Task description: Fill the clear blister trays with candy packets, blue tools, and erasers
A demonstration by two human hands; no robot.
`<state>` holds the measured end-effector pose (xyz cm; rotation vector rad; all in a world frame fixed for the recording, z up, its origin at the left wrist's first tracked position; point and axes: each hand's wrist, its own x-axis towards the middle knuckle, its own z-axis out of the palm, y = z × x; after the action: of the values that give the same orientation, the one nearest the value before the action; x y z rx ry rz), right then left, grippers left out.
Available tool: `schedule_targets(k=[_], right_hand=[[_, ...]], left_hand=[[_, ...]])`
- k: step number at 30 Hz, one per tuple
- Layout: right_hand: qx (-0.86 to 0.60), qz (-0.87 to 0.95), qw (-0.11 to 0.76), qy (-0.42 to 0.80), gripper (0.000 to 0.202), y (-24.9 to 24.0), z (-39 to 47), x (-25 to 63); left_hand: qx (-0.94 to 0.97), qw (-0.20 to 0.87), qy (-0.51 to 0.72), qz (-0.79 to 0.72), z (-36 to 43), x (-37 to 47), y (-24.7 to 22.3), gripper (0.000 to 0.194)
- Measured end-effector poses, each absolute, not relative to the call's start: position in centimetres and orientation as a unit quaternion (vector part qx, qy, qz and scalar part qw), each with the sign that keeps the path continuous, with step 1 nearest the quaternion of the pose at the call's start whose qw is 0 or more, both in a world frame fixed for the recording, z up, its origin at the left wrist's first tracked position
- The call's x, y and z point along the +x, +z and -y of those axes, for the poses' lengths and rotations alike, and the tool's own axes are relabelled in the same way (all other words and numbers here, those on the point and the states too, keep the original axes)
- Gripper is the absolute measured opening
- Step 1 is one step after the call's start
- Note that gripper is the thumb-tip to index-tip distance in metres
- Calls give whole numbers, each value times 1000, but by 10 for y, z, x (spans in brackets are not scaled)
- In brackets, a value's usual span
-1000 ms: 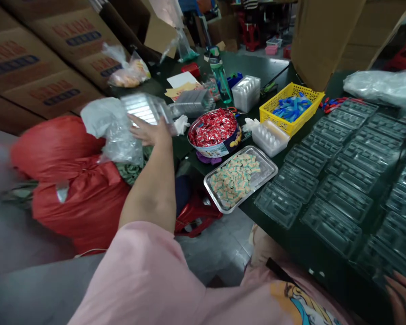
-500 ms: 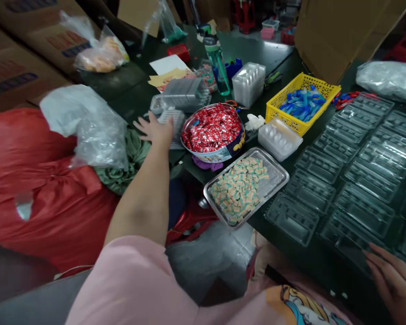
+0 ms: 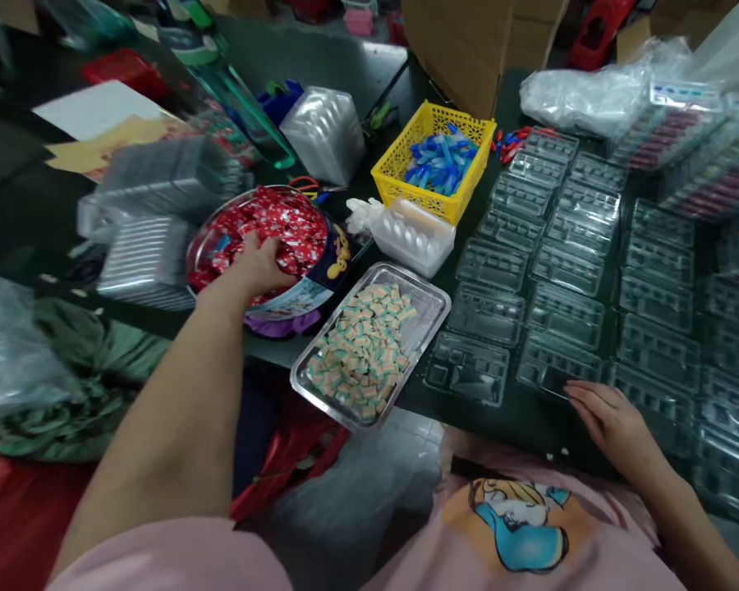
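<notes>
My left hand (image 3: 259, 267) is in the round tub (image 3: 283, 310), on top of small red shiny packets (image 3: 289, 217). Its thumb and fingers are apart, and some fingertips are hidden among the packets. At the right, my right hand (image 3: 616, 423) lies low with outstretched fingers at the front edge of a clear plastic tray (image 3: 557, 361). A dark rectangular patch is by those fingertips; I cannot make out what it is. Between the hands, a metal tray (image 3: 428, 316) holds a heap of small beige-and-green pieces (image 3: 363, 349).
Rows of clear moulded trays (image 3: 566, 263) cover the table's right side. A yellow basket (image 3: 400, 193) of blue items stands behind a clear plastic stack (image 3: 415, 238). A green bottle (image 3: 240, 98) and stacked grey trays (image 3: 148, 254) are at the left, with filled packs (image 3: 671, 131) far right.
My left hand has moved from beside the grey tray stack into the tub of red packets. The view has turned right; my right hand is still by the clear trays.
</notes>
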<state>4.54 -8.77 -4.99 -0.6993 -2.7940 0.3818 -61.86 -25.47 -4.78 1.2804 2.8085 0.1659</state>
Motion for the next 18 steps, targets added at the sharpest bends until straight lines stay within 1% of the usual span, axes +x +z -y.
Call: schedule_targets(k=[3,7,10,13,15,18], right_hand=[[-230,957,109,140,20,-54,87,50],[-196,963,124,134,22,-67,83,54],[-181,965,135,130,25,-73,82,53],[-180,964,143,130,26,-74,83,48],[-182,963,148,131,27,-73,83,45],[-180,963,151,133,29,-72,82,44]], left_hand=[[352,78,-30,-932,252,-599,-33,98],[350,98,-46,-931,242,-592,-27,84],[358,66,-51,-930,237,-596,-30,76],[366,21,-49,-929,235,-597,-29,63],[370,2,-31,-928,236,-596,-25,57],[359,-21,20,-933,238,-596,-17,55]])
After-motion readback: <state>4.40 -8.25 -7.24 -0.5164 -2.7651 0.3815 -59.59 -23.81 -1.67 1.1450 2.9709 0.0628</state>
